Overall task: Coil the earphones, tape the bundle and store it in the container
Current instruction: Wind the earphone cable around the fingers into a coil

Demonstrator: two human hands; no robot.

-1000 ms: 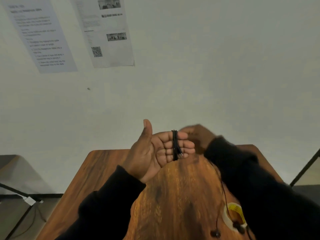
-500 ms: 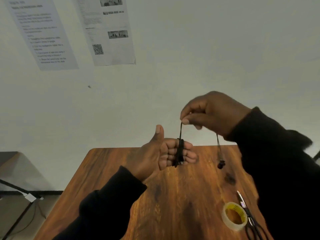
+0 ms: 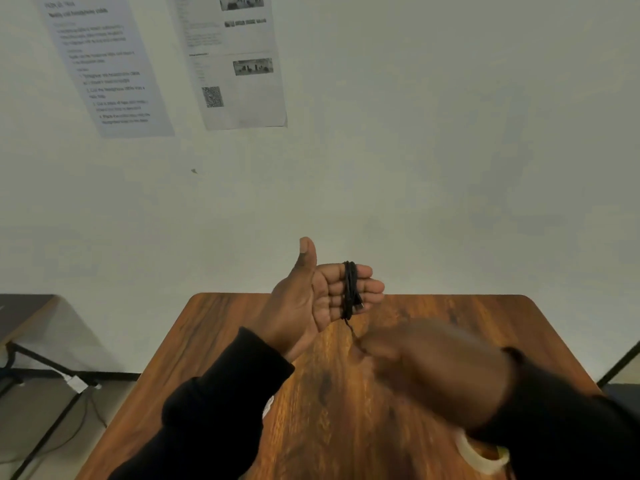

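Left hand (image 3: 313, 299) flat, earphones (image 3: 350, 289) coiled round fingers; blurred right hand (image 3: 429, 365) apparently pinching cord.

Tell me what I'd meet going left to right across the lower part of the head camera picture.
Side table → left hand → earphone cable coiled round its fingers → blurred right hand → tape roll.
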